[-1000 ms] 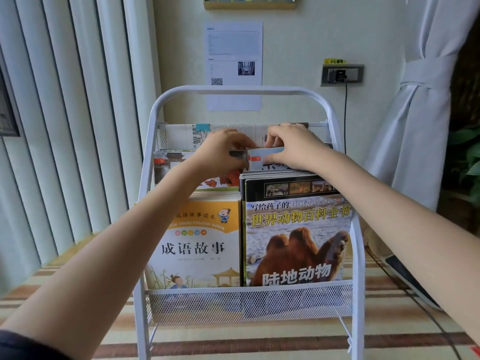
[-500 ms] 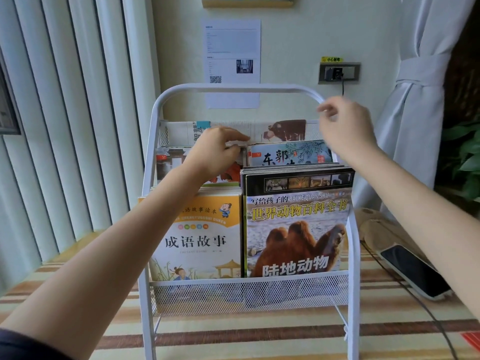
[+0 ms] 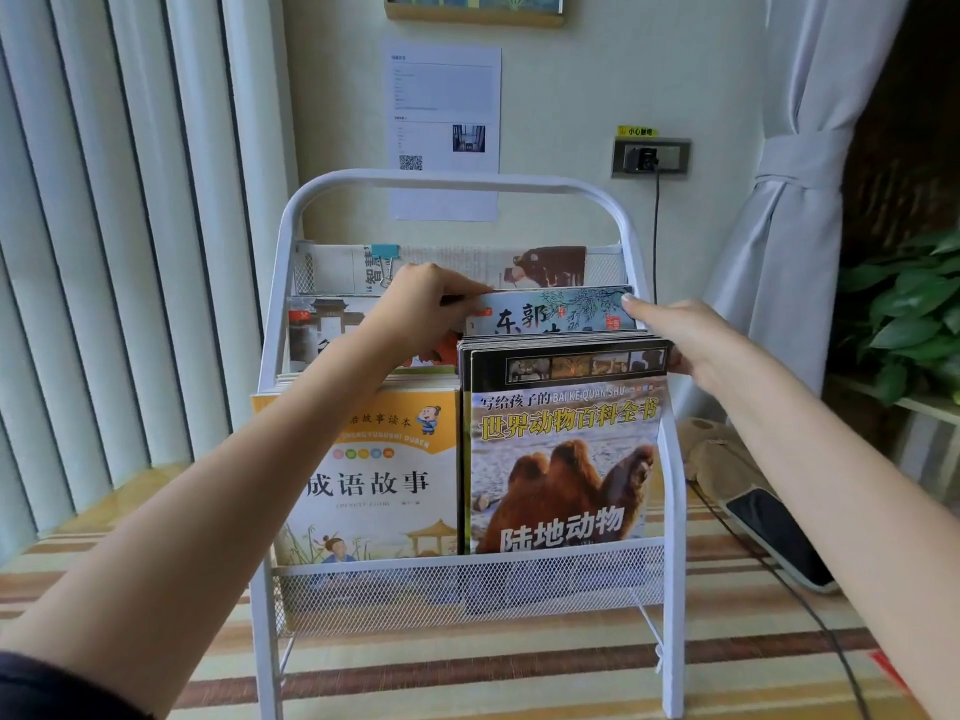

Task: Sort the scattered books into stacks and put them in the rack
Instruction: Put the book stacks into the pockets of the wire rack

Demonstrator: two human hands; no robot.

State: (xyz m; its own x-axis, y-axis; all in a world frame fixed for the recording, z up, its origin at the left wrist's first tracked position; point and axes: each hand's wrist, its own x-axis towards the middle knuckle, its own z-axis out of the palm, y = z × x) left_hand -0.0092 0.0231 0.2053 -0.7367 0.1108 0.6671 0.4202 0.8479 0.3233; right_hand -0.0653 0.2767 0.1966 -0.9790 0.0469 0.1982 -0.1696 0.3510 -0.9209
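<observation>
A white wire rack (image 3: pixel 457 181) stands on the striped table with books upright in three tiers. The front tier holds a yellow idiom storybook (image 3: pixel 374 470) on the left and a stack fronted by a camel-cover animal book (image 3: pixel 566 459) on the right. In the middle tier stands a pale blue book (image 3: pixel 561 311). My left hand (image 3: pixel 421 309) pinches its top left corner. At its right end my right hand (image 3: pixel 680 335) has straight fingers touching the top right corner, the thumb against the camel stack's edge. The back tier holds a clipped paper bundle (image 3: pixel 447 267).
A phone (image 3: pixel 779 537) lies on a brown pad to the right of the rack, with a black cable (image 3: pixel 655 236) running up to a wall socket. A potted plant (image 3: pixel 904 319) and a tied curtain stand at the right. Vertical blinds fill the left.
My right hand let go of the blue book, rose to the rack's top right, then came back down to the book's right corner. My left hand stayed on the left corner.
</observation>
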